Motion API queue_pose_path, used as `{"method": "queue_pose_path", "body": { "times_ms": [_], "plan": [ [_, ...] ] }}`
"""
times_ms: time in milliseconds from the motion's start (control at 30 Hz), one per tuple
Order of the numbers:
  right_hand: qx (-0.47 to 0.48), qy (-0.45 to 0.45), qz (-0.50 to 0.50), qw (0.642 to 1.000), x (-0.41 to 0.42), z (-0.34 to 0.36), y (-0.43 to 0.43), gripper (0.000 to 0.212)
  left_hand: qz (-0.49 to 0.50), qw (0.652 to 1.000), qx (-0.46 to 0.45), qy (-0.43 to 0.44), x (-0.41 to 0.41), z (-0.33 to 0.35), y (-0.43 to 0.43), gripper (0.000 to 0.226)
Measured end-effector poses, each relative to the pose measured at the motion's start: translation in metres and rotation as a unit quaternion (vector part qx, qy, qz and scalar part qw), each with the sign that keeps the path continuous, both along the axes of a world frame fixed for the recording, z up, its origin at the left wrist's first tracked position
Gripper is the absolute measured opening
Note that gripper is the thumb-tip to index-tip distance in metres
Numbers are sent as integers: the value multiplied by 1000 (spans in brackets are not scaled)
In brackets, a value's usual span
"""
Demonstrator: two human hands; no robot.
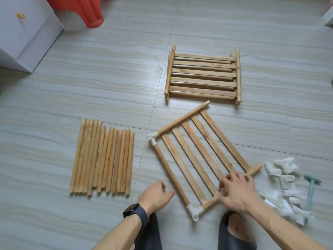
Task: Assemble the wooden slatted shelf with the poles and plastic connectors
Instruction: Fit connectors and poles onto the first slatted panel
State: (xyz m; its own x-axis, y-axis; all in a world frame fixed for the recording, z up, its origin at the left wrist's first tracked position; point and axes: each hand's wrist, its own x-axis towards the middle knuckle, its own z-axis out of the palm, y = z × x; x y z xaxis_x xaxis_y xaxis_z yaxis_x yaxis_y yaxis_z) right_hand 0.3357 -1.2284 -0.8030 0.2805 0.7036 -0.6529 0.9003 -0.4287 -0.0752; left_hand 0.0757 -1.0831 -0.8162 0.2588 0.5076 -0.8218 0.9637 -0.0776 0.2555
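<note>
Diagonally, slatted shelf [183, 168] lies half-framed.

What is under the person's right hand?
The right hand grips the round wooden rail of the angled wooden slatted panel; the slat ends beneath it are hidden.
</note>
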Motion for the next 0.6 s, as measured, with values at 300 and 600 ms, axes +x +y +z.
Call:
{"method": "queue_pose_path", "body": {
  "times_ms": [300,600],
  "plan": [
    [68,-32,39,996,-42,-20,-1,37,47,997,17,-51,25,8,14,68],
    [152,257,-68,952,-97,-7,33,40,195,965,176,11,-22,15,27,89]
  ]
}}
